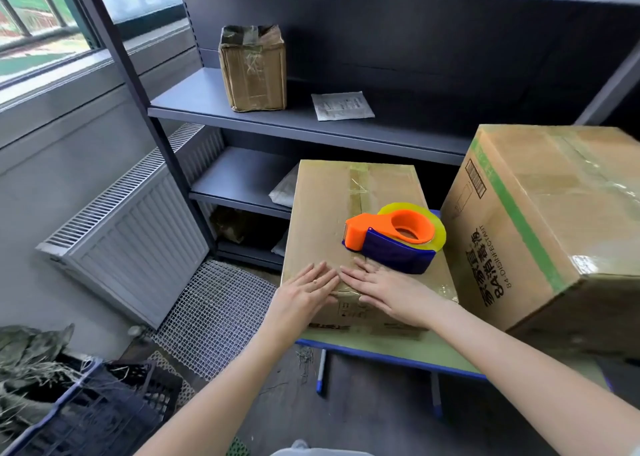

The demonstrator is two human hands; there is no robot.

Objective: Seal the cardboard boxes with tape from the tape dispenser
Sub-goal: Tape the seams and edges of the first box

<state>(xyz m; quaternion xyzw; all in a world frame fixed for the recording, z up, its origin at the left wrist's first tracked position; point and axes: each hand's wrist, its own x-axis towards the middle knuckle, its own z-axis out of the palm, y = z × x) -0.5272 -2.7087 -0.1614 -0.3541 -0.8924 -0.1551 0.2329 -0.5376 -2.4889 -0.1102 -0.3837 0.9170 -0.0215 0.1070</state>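
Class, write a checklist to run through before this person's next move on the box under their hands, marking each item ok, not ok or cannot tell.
1. Hands free: left hand and right hand lie flat on the box, holding nothing: ok.
2. Tape dispenser within reach: rests on the box top just beyond the right hand: ok.
3. Tape strip covers the centre seam: ok where visible.
4. Tape end pressed over the near edge: hidden under the hands: cannot tell.
5. Tape left on the roll: yellow roll shows: ok.
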